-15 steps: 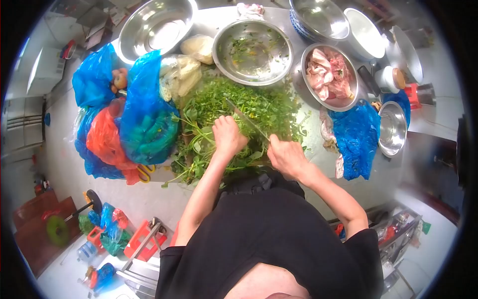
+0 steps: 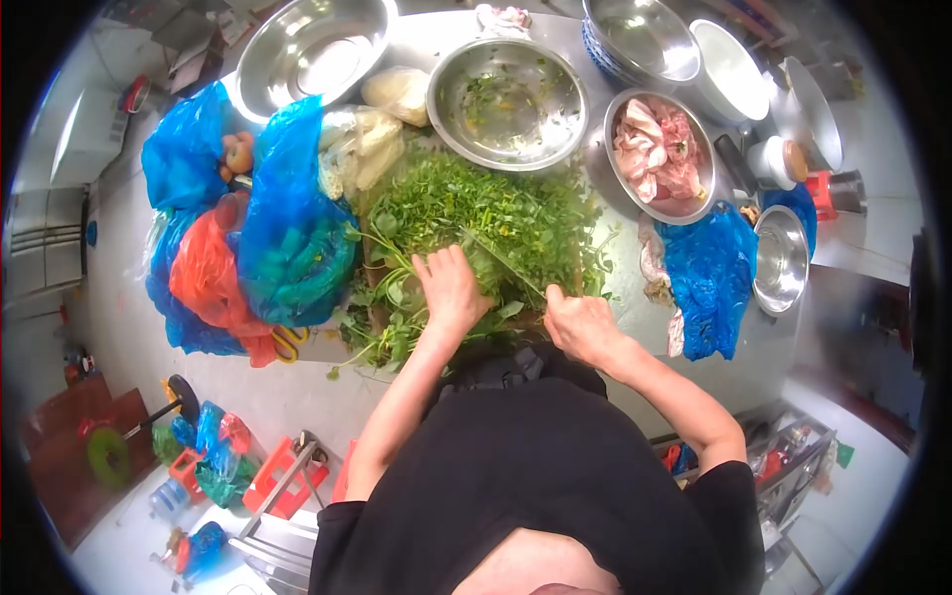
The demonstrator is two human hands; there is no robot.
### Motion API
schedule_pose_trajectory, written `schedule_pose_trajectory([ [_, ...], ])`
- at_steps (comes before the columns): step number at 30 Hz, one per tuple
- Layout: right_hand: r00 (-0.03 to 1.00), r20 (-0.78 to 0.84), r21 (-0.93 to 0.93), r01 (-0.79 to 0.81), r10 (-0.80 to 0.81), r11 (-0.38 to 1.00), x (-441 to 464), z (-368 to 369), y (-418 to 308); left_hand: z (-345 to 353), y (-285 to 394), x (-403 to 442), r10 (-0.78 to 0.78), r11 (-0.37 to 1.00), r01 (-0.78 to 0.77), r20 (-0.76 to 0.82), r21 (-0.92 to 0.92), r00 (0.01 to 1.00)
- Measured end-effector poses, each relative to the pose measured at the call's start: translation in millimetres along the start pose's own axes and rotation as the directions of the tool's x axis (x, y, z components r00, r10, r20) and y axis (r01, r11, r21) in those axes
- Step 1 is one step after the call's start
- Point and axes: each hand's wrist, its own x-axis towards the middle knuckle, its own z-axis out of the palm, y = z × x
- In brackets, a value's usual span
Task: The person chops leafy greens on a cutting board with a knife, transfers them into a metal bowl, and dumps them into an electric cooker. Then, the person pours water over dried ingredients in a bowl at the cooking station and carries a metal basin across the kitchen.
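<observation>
My right hand [image 2: 585,323] grips the handle of a knife [image 2: 503,262]. Its blade slants up and left over a heap of leafy greens [image 2: 501,203], chopped fine at the back and in longer stems nearer me. On the near part of the heap my left hand [image 2: 451,288] is closed over uncut greens, just left of the blade, fingers bent. A dark edge of what may be a board shows under the greens. Behind the heap stands a steel bowl [image 2: 508,151] with scraps of greens inside.
To the right are a bowl of raw meat [image 2: 656,149], a blue plastic bag [image 2: 706,288] and a small steel bowl [image 2: 781,260]. Blue bags [image 2: 293,208] and a red bag [image 2: 213,273] crowd the left side. A large steel basin [image 2: 315,55] sits at the back left.
Both hands have shifted slightly toward my body, the left hand a little leftward and the right a little rightward. The knife has come nearer me with the right hand.
</observation>
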Motion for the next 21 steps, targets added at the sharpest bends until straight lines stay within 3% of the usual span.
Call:
schedule_pose_trajectory([
  [4, 0.996, 0.089, 0.053, -0.016, 0.011, 0.998, 17, -5, 7, 12, -4, 6, 0.041, 0.999, -0.041, -0.002, 0.012, 0.999],
  [13, 0.995, -0.090, 0.136, 0.046, -0.034, 0.990, 92, 71, 23, 24, -12, 7, 0.108, 0.994, -0.108, -0.103, 0.004, 0.989],
  [21, 0.999, -0.005, 0.094, 0.044, -0.044, 0.995, 4, -24, -4, 20, -4, 8, 0.002, 1.000, -0.001, -0.027, 0.012, 1.000],
])
